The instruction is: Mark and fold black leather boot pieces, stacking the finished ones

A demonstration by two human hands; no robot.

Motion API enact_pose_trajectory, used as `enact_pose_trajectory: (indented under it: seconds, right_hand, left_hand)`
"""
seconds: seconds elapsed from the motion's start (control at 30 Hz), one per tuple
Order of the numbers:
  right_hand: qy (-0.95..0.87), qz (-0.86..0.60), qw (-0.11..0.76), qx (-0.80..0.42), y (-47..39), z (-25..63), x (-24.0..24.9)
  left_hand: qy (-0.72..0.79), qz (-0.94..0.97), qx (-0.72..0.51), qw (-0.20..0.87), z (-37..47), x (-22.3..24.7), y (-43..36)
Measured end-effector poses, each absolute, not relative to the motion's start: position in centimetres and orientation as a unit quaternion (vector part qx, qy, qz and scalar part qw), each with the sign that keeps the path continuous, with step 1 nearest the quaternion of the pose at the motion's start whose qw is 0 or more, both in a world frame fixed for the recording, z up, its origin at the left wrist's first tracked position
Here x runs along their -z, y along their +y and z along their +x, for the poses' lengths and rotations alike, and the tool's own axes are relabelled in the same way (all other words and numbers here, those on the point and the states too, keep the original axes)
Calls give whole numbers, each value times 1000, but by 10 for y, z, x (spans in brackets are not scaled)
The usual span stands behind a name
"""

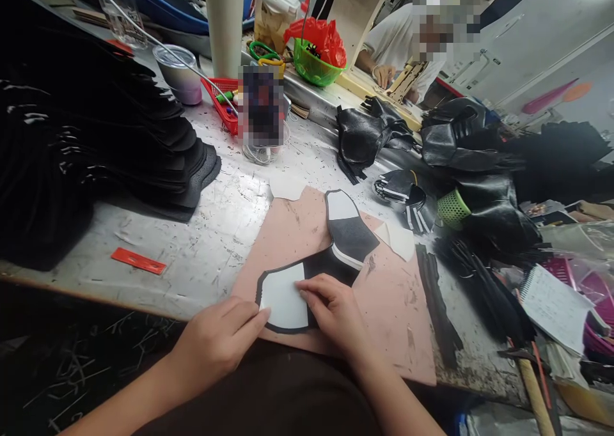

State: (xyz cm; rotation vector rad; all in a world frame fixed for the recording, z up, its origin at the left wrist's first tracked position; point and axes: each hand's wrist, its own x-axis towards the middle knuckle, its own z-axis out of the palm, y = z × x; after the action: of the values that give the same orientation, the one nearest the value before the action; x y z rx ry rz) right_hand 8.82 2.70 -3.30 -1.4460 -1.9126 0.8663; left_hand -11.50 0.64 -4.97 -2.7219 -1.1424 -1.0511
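Note:
A black shoe-upper-like leather piece (317, 266) lies on a pinkish board, with a white backing piece (283, 293) on its near part and another white patch (341, 204) at its far end. At the near white piece's lower left corner, my left hand (218, 334) is closed, thumb and fingers pinching the edge. My right hand (338, 314) is also closed, its thumb and forefinger pinched at the white piece's right edge. A dark grey section (354, 239) with a pale folded strip crosses the middle of the leather.
Stacked black foam sheets (144, 142) rise at the left. A red strip (139, 261) lies near the table's front edge. Black leather pieces (364, 132), a notepad (554, 305) and a hammer (535, 391) are at the right. Another person's hand (384, 76) is beside a sewing machine.

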Motion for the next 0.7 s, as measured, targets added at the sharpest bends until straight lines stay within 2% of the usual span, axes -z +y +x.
enact_pose_trajectory:
  seconds: [0.33, 0.57, 0.7]
  right_hand:
    - [-716, -572, 267, -299, 29, 83, 33]
    - [-813, -547, 188, -68, 19, 81, 37]
    - [-851, -504, 129, -64, 18, 89, 41]
  left_hand:
    - [-370, -877, 307, 19, -114, 51, 7]
    - [-370, -896, 242, 40, -120, 50, 4]
    - [-349, -918, 188, 8, -135, 54, 3]
